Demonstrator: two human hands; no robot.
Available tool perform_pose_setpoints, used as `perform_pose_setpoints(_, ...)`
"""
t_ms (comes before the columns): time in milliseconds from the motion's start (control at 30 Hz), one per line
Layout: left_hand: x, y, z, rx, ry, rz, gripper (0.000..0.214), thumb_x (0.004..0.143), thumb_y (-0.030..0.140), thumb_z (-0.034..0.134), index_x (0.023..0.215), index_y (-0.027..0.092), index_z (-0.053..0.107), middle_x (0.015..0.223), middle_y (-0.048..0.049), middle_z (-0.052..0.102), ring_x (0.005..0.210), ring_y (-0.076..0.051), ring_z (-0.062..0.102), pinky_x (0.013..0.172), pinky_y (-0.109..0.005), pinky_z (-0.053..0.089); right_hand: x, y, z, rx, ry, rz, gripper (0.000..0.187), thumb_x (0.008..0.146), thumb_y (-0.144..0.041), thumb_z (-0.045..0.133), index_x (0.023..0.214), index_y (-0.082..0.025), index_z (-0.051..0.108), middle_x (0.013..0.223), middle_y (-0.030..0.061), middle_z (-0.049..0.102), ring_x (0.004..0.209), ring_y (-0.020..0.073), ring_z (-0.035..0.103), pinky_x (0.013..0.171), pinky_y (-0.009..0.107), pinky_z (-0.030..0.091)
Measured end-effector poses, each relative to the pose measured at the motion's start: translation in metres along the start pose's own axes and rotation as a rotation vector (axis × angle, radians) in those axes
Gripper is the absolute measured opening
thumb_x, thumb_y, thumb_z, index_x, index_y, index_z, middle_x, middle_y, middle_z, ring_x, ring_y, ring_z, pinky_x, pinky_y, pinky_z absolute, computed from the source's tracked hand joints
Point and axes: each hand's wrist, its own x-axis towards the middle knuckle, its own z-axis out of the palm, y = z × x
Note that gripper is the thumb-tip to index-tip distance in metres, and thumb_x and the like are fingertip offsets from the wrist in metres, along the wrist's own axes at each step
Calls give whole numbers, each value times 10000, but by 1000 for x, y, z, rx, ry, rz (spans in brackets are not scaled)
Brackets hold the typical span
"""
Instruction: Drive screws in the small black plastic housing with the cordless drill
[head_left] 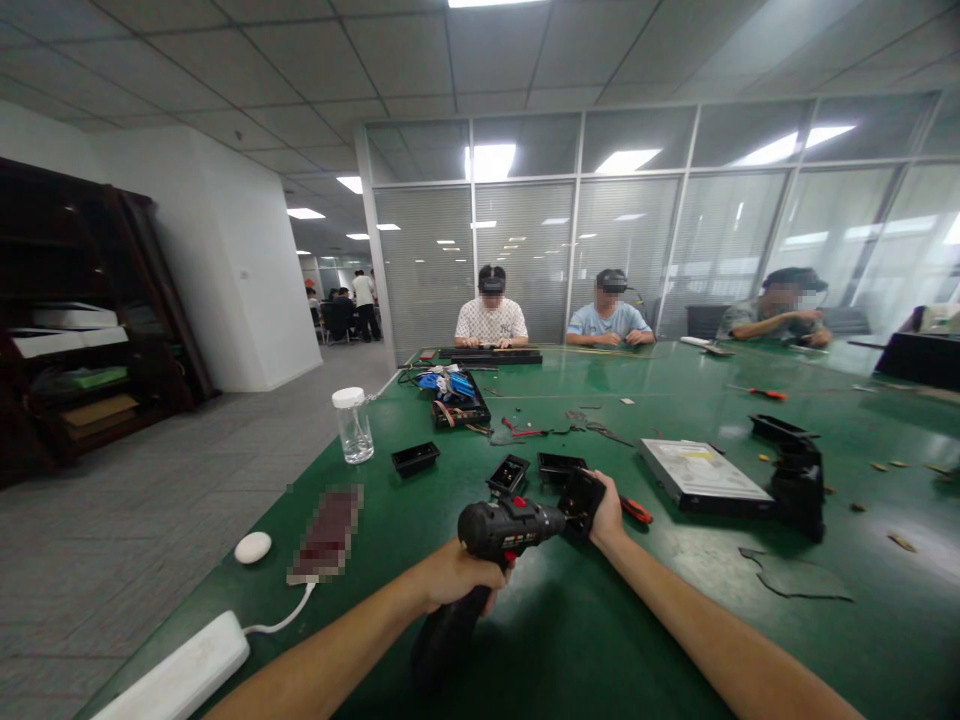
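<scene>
My left hand (466, 578) is wrapped round the grip of a black cordless drill (501, 528) with red details. The drill points right, its bit at the inside of a small black plastic box (582, 500). That box is held tilted up in my right hand (609, 512), its open side toward the drill. Whether the bit touches a screw in there I cannot tell. Just behind the drill lie a black box with small shiny parts (509, 474) and another black box (561, 464). A third black box (415, 458) sits farther left. Beside my right hand is an orange-handled tool (637, 511).
On the green table (600, 640) are a silver disc drive (701, 472), a clear jar with white lid (352, 425), a blurred-out phone (328, 533), a white power strip (180, 672) and a black tray of parts (460, 400). Several people sit across the table.
</scene>
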Motion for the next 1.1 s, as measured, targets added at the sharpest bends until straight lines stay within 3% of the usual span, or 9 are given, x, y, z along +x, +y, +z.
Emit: perform_pose_setpoints(1100,-2,6,1,17,15,-45,132,555,110,475,652,125,563,469,36,500,414,-92,465,438,-218,357,1,0,0,20,3,20,207,636,-378,517,716,-209,608,611,-35,616,545,160,564,523,285,436)
